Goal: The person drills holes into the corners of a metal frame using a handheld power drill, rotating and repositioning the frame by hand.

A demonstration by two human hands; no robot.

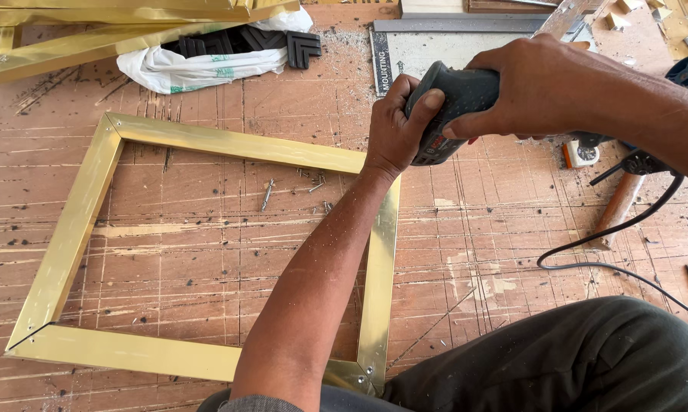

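A gold frame [206, 252] lies flat on the scarred workboard [512, 259]. At its far right corner, the left hand [393, 126] and right hand [538, 88] both clamp a dark power tool [454, 103], nose angled down toward that corner, cable [611, 252] trailing right.

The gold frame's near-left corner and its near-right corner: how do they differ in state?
The near-left corner of the gold frame shows a dark open gap along its mitre; the near-right corner sits closed. The near-right corner carries small fasteners on its face; the near-left corner shows none. The left forearm crosses close by the near-right corner, while the near-left corner lies unobstructed. Both are mitred joints of the same shiny gold strip, flat on the scratched wooden board.
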